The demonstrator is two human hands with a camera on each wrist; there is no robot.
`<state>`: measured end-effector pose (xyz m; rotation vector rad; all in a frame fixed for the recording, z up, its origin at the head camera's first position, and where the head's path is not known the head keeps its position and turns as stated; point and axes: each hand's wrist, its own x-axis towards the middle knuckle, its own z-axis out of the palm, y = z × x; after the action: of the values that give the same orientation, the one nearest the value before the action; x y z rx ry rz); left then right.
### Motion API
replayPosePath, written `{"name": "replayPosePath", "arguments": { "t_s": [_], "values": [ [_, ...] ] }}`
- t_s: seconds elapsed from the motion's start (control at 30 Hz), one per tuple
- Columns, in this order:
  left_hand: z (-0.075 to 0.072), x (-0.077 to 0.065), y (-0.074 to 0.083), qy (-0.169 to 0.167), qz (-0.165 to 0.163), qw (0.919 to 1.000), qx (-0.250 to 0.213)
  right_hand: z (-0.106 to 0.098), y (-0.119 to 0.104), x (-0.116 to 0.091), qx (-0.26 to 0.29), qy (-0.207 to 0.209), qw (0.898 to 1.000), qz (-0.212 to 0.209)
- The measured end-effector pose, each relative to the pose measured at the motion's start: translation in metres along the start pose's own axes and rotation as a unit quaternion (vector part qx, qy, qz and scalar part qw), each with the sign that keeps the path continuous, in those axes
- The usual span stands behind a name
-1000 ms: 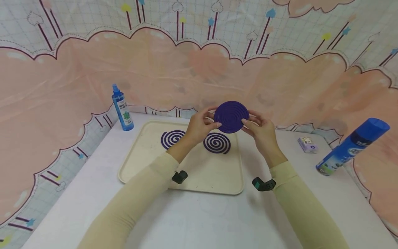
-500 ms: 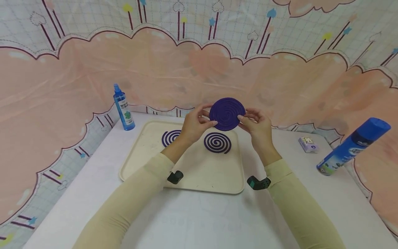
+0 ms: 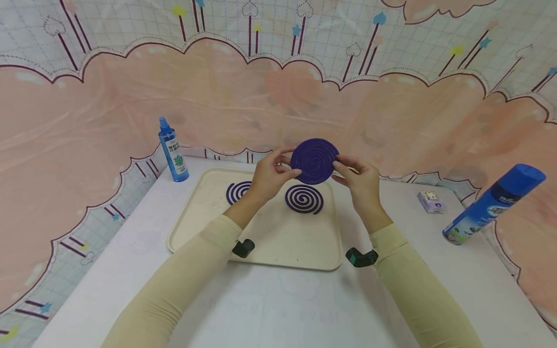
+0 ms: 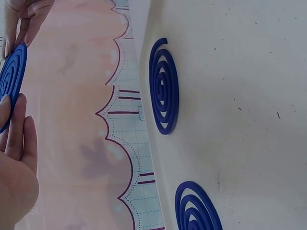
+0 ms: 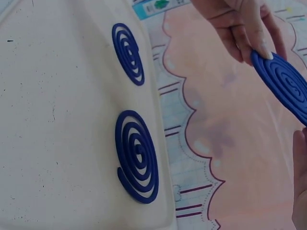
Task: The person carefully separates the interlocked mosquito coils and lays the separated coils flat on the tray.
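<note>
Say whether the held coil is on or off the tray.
Off. Left hand and right hand hold the coil up; the left wrist view shows cloth between it and the tray.

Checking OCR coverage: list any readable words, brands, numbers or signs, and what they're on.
None legible.
Blue spray bottle: label print too small, blurred.
Blue spray can: lettering on the body, too blurred.
Small purple box: marks too small.
White table: faint marks, unreadable.
Held coil, tray: no text seen.
</note>
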<state>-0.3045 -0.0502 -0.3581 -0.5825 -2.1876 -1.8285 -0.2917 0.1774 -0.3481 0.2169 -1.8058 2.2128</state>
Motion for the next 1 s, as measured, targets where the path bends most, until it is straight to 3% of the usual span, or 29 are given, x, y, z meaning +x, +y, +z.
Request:
{"name": "replayPosePath", "arguments": {
  "t_s": [0.3,0.7,0.87,1.0],
  "values": [
    [-0.0024,-0.0009,-0.0038,0.002,0.004,0.9998,0.020,-0.0033,0.0015,-0.0027,-0.022,-0.006,1.000,0.006],
    [-0.0030,-0.0023,-0.0039,0.003,-0.002,1.0000,-0.001,-0.0080,-0.0006,-0.0037,0.017,-0.067,0.995,0.077],
    [-0.0015,-0.0032,-0.0038,-0.002,-0.009,0.9999,-0.005,-0.0078,-0.0002,-0.0041,0.033,-0.067,0.992,0.098],
    [-0.0009,-0.0047,-0.0045,-0.002,-0.015,0.9999,-0.003,-0.0066,0.0015,-0.0051,0.048,-0.044,0.993,0.098]
  ]
}}
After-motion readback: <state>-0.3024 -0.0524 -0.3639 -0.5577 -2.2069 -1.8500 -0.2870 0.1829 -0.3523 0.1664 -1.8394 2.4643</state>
